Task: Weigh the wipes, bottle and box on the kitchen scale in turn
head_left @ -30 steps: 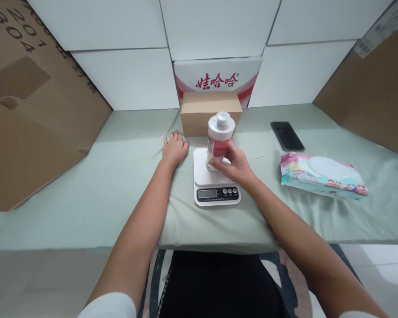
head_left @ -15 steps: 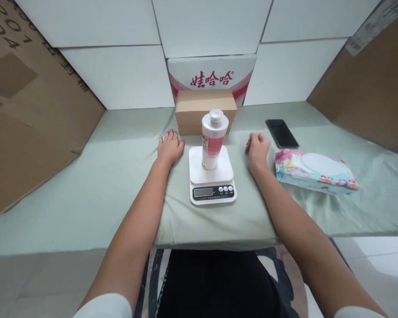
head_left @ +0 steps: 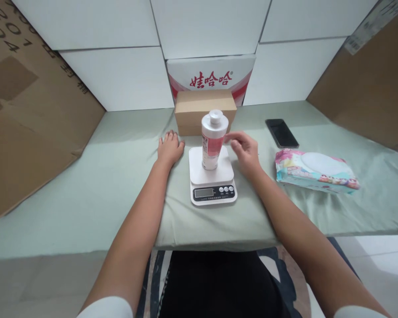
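- Neither hand has a grip: right hand (head_left: 245, 149), fingers loosely spread, hovers at the bottle's (head_left: 213, 139) three o'clock, not touching it.
- Left hand (head_left: 170, 148) lies flat on the surface (head_left: 86, 185) at nine o'clock.
- Bottle stands upright alone on the kitchen scale (head_left: 212, 179), free for weighing.

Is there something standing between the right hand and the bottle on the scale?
Nothing visible. The right hand is open just right of the bottle, which stands upright on the scale. Only a small gap shows between fingers and bottle. The left hand rests flat on the other side.
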`<state>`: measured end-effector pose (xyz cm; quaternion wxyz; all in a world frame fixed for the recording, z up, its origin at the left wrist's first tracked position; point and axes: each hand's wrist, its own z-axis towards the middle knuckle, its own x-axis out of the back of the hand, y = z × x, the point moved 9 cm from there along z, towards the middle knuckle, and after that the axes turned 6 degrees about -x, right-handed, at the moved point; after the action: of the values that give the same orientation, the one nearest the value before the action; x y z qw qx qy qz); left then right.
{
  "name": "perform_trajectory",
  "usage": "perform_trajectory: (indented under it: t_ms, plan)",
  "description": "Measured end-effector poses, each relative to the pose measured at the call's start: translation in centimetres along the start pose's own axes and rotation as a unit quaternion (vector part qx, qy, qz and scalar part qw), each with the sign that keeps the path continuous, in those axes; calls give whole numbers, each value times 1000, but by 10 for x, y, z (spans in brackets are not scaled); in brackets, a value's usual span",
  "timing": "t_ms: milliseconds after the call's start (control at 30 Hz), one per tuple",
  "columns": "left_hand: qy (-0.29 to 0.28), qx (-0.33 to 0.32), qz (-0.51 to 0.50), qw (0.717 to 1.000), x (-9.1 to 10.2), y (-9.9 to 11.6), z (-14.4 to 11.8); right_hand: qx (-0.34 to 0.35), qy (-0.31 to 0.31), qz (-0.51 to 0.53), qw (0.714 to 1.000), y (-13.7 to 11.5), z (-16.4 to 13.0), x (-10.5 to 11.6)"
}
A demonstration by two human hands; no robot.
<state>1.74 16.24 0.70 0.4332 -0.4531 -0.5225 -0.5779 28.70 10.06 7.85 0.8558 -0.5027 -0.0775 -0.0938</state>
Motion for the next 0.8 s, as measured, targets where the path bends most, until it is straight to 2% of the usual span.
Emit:
perform_trajectory:
  t_ms: [133, 233, 333, 433, 567, 667, 800]
  plan:
    - [9, -2, -4, 1000, 2, 1, 0, 39, -130, -17, 991, -23, -13, -38]
    - [14, -5, -6, 1000, 2, 1, 0, 12, -152, -16, 988, -19, -17, -48]
    - [15, -5, -3, 1000, 2, 0, 0, -20, -74, 0, 997, -8, -9, -29]
    - [24, -6, 2, 1000, 2, 0, 0, -50, 60, -9, 997, 9, 5, 13]
    - [30, -4, 3, 1000, 3, 0, -1, -82, 213, -47, 973, 36, 14, 67]
    - [27, -4, 4, 1000, 3, 1, -2, -99, 261, -63, 958, 54, 14, 86]
    - [26, -6, 6, 1000, 4, 2, -2, -104, 265, -59, 957, 69, 13, 86]
